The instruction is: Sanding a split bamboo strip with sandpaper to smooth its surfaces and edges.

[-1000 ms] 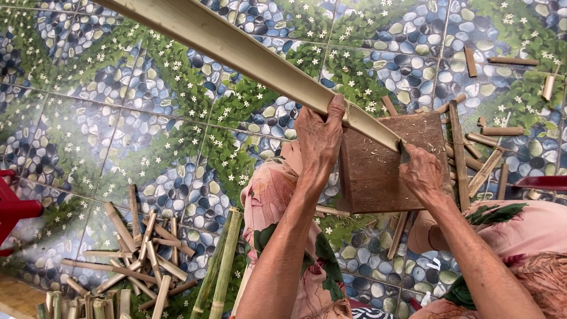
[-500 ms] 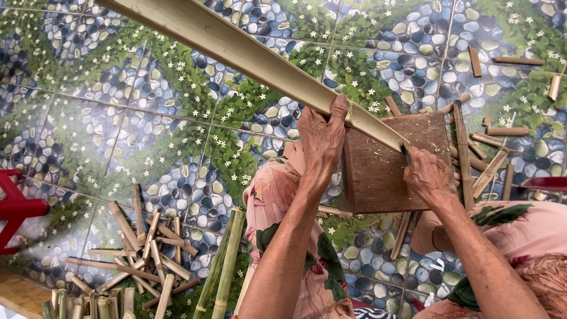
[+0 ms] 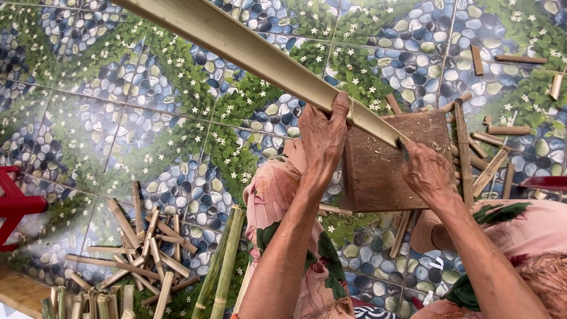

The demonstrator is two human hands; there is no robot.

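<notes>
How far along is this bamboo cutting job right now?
Done: a pile of short cut pieces lies on the tiled floor, and more offcuts beside the wooden block. In hand: the left hand grips a long bamboo strip over the block, the right hand at its end. Left: most of that strip, plus the green stalks.

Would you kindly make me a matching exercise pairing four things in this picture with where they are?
Things:
1. left hand
2. wooden block
3. red stool
4. cut sticks

Places:
a. far left edge
b. under the slat's near end
c. piled at lower left
d. gripping the slat

Pairs: 1-d, 2-b, 3-a, 4-c
</notes>
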